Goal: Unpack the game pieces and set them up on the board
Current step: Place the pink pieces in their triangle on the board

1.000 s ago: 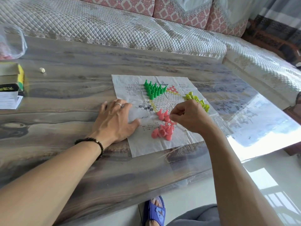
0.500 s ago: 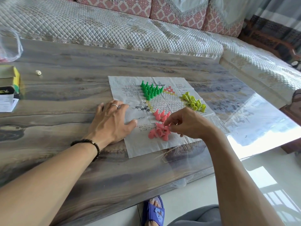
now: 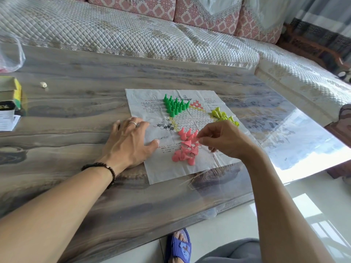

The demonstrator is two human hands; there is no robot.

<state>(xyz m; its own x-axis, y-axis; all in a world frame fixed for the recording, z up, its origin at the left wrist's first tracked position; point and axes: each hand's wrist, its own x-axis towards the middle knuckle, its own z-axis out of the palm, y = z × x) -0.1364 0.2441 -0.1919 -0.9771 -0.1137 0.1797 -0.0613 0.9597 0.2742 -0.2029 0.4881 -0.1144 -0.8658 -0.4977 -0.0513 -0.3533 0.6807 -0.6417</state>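
The board point(image 3: 182, 133) is a creased white paper sheet lying flat, printed with a hexagonal star grid and text blocks. Green pegs point(image 3: 175, 106) stand upright in a tight triangle on its far-left point. Yellow-green pegs point(image 3: 224, 115) cluster on the right point, some tilted. Pink pegs point(image 3: 187, 147) sit nearest: a few upright by the grid, the rest lying in a loose heap below them.
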